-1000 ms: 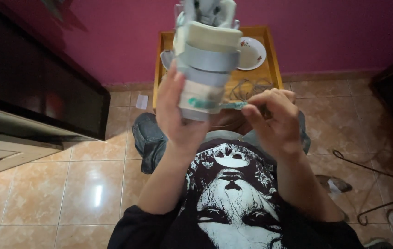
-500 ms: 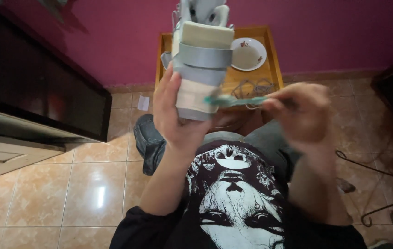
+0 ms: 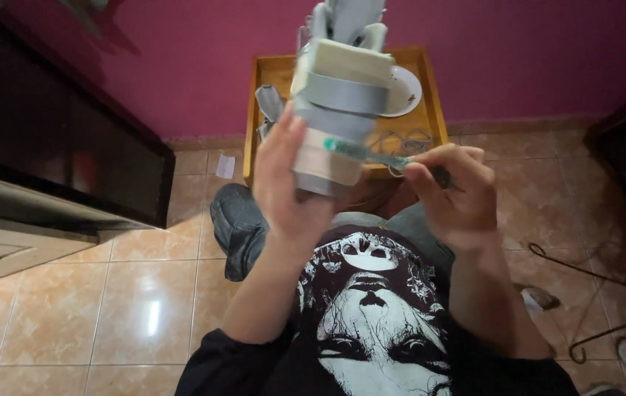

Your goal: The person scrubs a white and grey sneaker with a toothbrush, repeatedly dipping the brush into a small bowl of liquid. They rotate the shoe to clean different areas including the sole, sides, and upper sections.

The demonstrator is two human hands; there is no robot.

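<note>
While L hand (image 3: 291, 187) raised, gripping taped block (image 3: 335, 117) upright, R hand (image 3: 452, 194) pinches green-handled tool (image 3: 372, 152), tip touching block.

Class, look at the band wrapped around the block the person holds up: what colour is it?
Grey. The band circles the cream block held by the left hand; the head view shows it.

A wooden table (image 3: 276, 77) is standing at the top centre of the frame against a magenta wall (image 3: 181, 59), carrying a white plate (image 3: 405, 92), a grey cloth (image 3: 269, 103) and a tangle of cords (image 3: 401, 139). A dark cabinet (image 3: 49, 139) is filling the upper left, and glossy beige tiles (image 3: 107, 308) are spreading across the lower left. Thin cables (image 3: 592, 271) are trailing over the floor at the right edge, with a scrap of paper (image 3: 226, 166) lying by the table's left side.
</note>
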